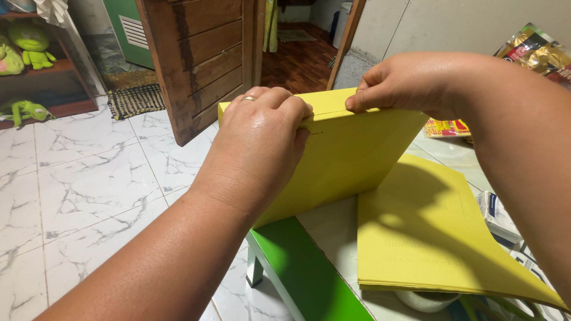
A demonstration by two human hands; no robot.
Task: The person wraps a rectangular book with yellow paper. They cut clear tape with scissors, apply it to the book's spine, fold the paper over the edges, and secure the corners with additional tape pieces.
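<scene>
Yellow paper sheet (351,148): smooth, rectangular, stood on edge above green-edged table (297,267). Left hand (259,145) and right hand (404,83) pinched its top edge. Flat yellow stack (428,238) lay beside.

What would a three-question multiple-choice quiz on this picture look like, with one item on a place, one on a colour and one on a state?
1. Where does the stack of yellow sheets lie?
A. On the table with the green edge
B. On the marble floor
C. On the shelf

2. What colour are the soft toys on the shelf at the far left?
A. Red
B. Green
C. Blue

3. How is the yellow sheet being held?
A. Flat on the table, untouched
B. Rolled into a tube
C. Stood on edge, gripped at the top by both hands

Answers: 1 A, the stack rests on the tabletop at the right. 2 B, all are bright green. 3 C, the left hand and right hand pinch its upper edge.
</scene>
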